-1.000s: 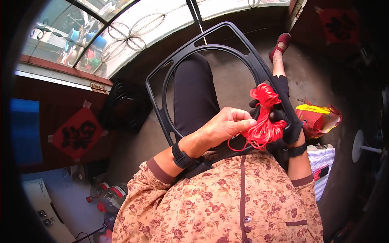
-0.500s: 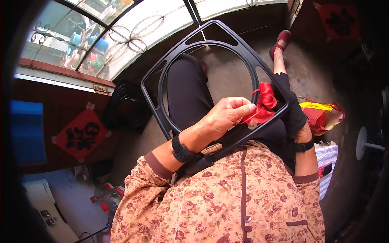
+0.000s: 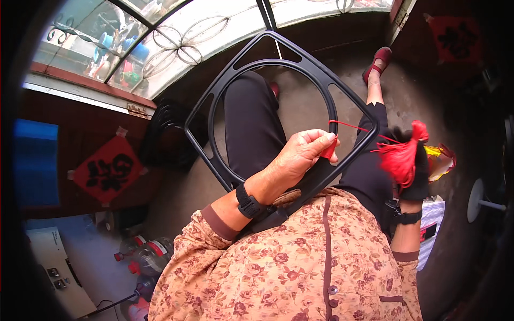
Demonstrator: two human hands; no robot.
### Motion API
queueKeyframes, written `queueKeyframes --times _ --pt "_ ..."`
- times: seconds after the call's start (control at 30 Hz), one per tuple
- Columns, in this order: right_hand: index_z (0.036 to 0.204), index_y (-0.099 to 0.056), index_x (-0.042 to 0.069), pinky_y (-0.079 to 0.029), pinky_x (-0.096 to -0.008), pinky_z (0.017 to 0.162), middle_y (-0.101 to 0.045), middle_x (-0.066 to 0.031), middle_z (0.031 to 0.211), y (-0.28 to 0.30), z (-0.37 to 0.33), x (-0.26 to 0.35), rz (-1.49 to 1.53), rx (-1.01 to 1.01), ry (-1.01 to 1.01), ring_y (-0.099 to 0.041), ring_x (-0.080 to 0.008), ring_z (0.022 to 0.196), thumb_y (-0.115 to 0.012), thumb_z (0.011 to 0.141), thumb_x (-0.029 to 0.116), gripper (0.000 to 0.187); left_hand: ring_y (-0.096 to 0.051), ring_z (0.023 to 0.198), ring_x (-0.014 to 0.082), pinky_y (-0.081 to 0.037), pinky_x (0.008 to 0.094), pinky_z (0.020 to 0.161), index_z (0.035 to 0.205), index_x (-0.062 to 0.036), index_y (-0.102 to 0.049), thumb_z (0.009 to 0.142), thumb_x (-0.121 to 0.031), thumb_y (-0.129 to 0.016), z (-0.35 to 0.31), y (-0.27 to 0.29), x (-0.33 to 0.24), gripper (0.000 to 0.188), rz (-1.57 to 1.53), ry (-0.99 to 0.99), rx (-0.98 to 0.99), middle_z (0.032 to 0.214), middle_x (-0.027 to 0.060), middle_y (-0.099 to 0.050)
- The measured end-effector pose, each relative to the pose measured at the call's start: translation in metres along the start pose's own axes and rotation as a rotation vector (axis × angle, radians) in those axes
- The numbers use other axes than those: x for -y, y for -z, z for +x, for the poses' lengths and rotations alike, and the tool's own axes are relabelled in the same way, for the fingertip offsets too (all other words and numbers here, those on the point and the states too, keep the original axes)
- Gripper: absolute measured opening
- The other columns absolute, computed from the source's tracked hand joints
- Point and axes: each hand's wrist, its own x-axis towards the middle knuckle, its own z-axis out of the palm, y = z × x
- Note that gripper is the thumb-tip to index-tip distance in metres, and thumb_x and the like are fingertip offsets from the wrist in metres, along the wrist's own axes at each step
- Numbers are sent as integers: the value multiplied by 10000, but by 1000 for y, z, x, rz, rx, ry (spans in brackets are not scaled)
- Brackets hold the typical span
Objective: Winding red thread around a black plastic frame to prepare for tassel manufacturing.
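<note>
A black plastic frame (image 3: pixel 326 80) with a large round opening rests across my lap. My bare left hand (image 3: pixel 302 155) pinches the right side of its inner ring, where red cord (image 3: pixel 329 151) lies bunched under the thumb and fingertips. From there one thin red strand runs right to a loose bundle of red cord (image 3: pixel 400 160). My right hand (image 3: pixel 422 174), in a black glove, holds that bundle beyond the frame's right edge, above my right thigh. The bundle covers part of its fingers.
Several plastic bottles (image 3: pixel 152 257) stand at the lower left near a white appliance (image 3: pixel 56 273). On the right are a yellow and red bag (image 3: pixel 441 163), a white bag (image 3: pixel 432 227) and a round white disc on a stem (image 3: pixel 474 200). A glazed metal door (image 3: pixel 176 48) stands ahead.
My right hand has swung right, away from the ring, carrying the red bundle and stretching a strand out behind it. My left hand stays pinched at the ring.
</note>
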Motion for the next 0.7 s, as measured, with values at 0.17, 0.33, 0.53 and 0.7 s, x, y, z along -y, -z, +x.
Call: queueKeyframes --times 0.17,0.33,0.53,0.7 --pt "1140 -493 -7 -402 -274 693 -471 -32 843 10 9 23 285 499 -68 -451 -129 758 -594 930 268 361 -621 683 89 -513 202 629 1031 -40 -595 971 -237 -554 3 1 -3 210 -34 -46 51 769 48 -646" --pt "1274 -462 -8 -483 -323 780 -593 -93 1075 -15 0 15 36 273 -91 -579 -185 843 -554 953 234 412 -630 714 113 -531 228 642 1145 -45 -555 974 -197 -542 10 3 -27 230 -135 -120 87 783 55 -632" --pt "1248 -477 -4 -471 -290 733 -579 -77 977 -28 46 26 -145 333 -221 -553 -154 809 -546 958 265 402 -619 687 121 -513 229 632 1084 -43 -562 960 -195 -567 -7 1 -32 196 -107 -211 -29 758 60 -638" --pt "1210 -517 -9 -498 -286 698 -623 -59 908 -31 23 31 -29 343 -169 -594 -154 771 -545 957 281 387 -636 687 125 -536 251 623 1026 -40 -579 949 -174 -586 -23 6 -14 155 -37 -245 -117 759 55 -640"
